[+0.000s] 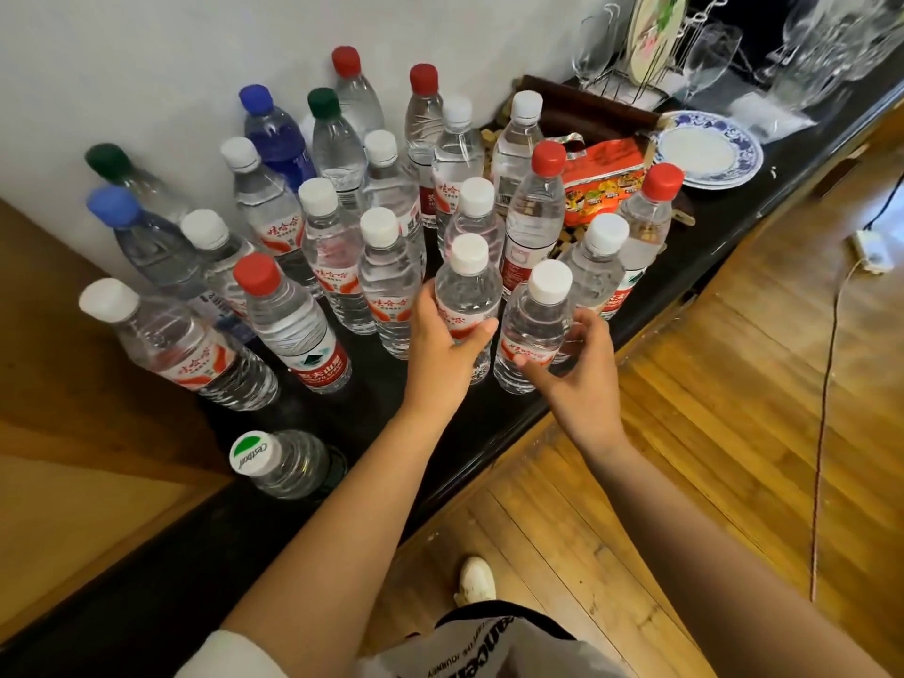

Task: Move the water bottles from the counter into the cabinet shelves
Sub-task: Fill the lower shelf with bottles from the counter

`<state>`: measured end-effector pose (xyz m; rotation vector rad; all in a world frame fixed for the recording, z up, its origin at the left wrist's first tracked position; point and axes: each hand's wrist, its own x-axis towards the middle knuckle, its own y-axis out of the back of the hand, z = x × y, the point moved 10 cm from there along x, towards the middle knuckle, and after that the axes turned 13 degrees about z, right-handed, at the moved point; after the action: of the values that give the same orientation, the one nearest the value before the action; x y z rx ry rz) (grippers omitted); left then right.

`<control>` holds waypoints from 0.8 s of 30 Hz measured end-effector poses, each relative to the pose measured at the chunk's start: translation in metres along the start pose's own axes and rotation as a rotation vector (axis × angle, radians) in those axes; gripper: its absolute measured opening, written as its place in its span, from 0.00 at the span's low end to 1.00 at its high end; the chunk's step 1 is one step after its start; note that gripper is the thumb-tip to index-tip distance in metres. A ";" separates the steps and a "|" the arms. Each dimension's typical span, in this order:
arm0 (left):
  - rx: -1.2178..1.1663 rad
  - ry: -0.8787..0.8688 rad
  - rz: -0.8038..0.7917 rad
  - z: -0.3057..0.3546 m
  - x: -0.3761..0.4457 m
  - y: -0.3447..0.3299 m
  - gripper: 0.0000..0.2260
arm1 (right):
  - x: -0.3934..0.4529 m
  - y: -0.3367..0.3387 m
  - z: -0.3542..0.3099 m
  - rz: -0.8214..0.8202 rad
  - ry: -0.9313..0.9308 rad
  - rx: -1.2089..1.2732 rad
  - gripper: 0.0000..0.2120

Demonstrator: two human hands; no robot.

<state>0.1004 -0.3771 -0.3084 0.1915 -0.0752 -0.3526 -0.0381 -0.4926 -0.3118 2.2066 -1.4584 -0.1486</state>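
At the left of the frame, many water bottles (293,330) are standing close together on the black bench (372,398), and one bottle with a green and white cap (288,464) is standing alone near the front edge. If your forearm is sweeping over it, it may be falling to the floor.

In the middle, your left hand (440,342) is wrapping its fingers (482,330) around a white-capped bottle (467,305). The neighbours are touching it, so lifting at an angle may be knocking them over like dominoes.

To the right, your right hand (577,369) is closing around a second white-capped bottle (535,330), but the fingers are looking only half curled, so the grip may be slipping. This bottle is sitting just beside the bench edge. The cabinet shelves are not visible here.
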 end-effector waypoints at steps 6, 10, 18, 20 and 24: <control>-0.067 0.033 -0.057 -0.004 0.000 0.000 0.32 | -0.003 -0.002 0.005 0.052 -0.087 0.075 0.30; -0.039 -0.006 -0.106 -0.005 -0.010 0.002 0.34 | -0.004 -0.007 0.008 0.034 -0.075 0.035 0.37; -0.052 0.052 -0.252 -0.013 -0.038 0.015 0.30 | -0.021 -0.005 0.003 -0.119 -0.080 0.105 0.37; -0.147 0.136 -0.252 -0.014 -0.050 0.026 0.29 | -0.031 -0.003 0.000 -0.151 -0.129 0.155 0.34; -0.378 0.212 -0.214 0.000 -0.072 0.080 0.24 | -0.069 -0.004 -0.037 -0.258 -0.192 0.257 0.31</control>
<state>0.0598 -0.2785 -0.2953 -0.1393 0.2226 -0.5500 -0.0510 -0.4170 -0.2932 2.6507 -1.3455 -0.2801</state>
